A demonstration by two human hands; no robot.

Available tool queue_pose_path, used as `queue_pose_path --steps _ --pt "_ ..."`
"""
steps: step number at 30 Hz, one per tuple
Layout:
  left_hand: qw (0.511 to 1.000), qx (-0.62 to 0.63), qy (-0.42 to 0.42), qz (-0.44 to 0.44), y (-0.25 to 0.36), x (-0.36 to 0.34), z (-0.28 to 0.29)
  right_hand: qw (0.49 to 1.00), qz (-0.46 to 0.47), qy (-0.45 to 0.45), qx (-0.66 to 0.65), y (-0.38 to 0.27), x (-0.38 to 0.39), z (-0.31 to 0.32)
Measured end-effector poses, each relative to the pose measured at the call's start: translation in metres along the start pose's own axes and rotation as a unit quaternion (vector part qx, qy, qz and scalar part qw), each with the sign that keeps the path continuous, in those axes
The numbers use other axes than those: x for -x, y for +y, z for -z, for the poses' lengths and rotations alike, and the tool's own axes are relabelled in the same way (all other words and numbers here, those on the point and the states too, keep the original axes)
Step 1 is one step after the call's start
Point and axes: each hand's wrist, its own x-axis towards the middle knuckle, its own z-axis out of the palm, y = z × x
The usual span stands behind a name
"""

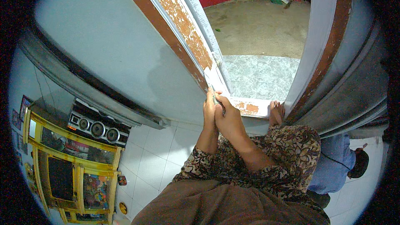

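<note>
Both my hands come together at the lower part of the left door jamb (185, 25), whose white paint has flaked to bare orange-brown patches. My right hand (225, 118) grips a slim, dark-handled tool (215, 96), probably a scraper, with its tip at the white paint. My left hand (208, 110) is pressed alongside, fingers closed around the tool's upper part; much of it is hidden between my hands. Below the opening, the threshold (249, 107) has similar peeled patches.
My bare foot (277, 110) rests by the threshold. A person in blue (327, 164) is low at the right, beside a curtain (362, 83). A yellow cabinet (77, 162) and a speaker system (98, 127) stand at left. Outside are tiles (258, 73) and a concrete floor (254, 29).
</note>
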Motion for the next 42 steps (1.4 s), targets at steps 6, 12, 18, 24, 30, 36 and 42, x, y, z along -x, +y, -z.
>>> queue_pose_path --steps 6,12,18,24,30,36,42 --pt "1.000 0.017 -0.026 -0.002 -0.002 -0.005 0.001 1.000 0.010 0.013 -0.011 0.002 -0.001 0.000" --pt "1.000 -0.012 -0.014 -0.025 -0.011 -0.014 0.006 1.000 0.009 0.018 -0.006 0.010 -0.001 -0.007" --pt "0.999 0.010 -0.033 0.003 -0.008 -0.020 0.008 0.997 0.050 0.061 -0.013 0.012 -0.005 -0.014" --pt "0.998 -0.008 -0.057 -0.006 -0.011 -0.023 0.012 0.999 0.009 0.034 0.014 0.006 -0.004 -0.010" --pt "0.999 -0.039 -0.026 -0.005 -0.004 -0.019 0.005 0.998 0.020 0.047 -0.022 0.014 -0.011 -0.013" --pt "0.997 -0.069 -0.020 0.010 0.000 -0.039 -0.013 0.996 0.038 0.073 -0.026 0.026 -0.034 -0.011" --pt "0.999 -0.016 -0.038 0.015 -0.013 -0.027 0.000 1.000 -0.008 0.025 0.003 0.018 -0.018 -0.006"
